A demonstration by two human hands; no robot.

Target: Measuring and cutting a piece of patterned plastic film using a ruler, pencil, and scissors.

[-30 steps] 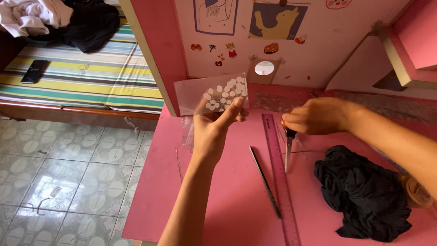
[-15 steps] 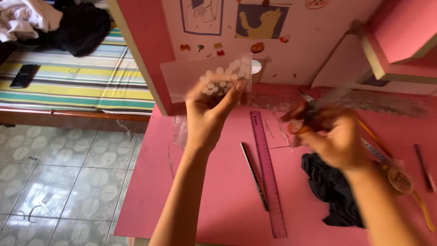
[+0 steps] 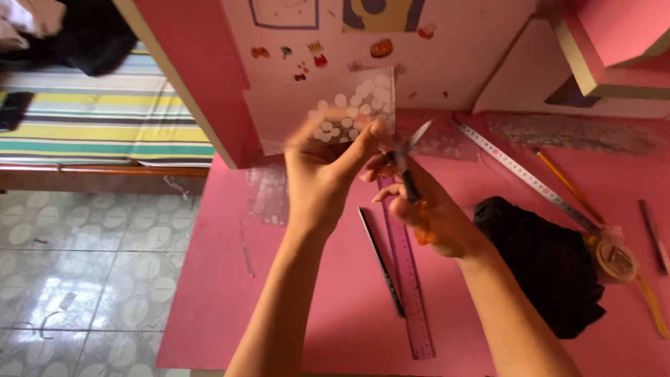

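I have both forearms reaching up from the lower edge, converging toward the middle. My left hand (image 3: 322, 174) is raised, fingers up, thumb pinched against fingertips. My right hand (image 3: 426, 209) sits just beside it, knuckles up, fingers curled closed, wrist angled inward toward the left.

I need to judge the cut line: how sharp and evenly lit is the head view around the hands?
Head view: the left hand and dotted sheet are smeared by motion blur; the scissors in the right hand are soft too. Daylight glares off the floor tiles; the pink desk is evenly lit.
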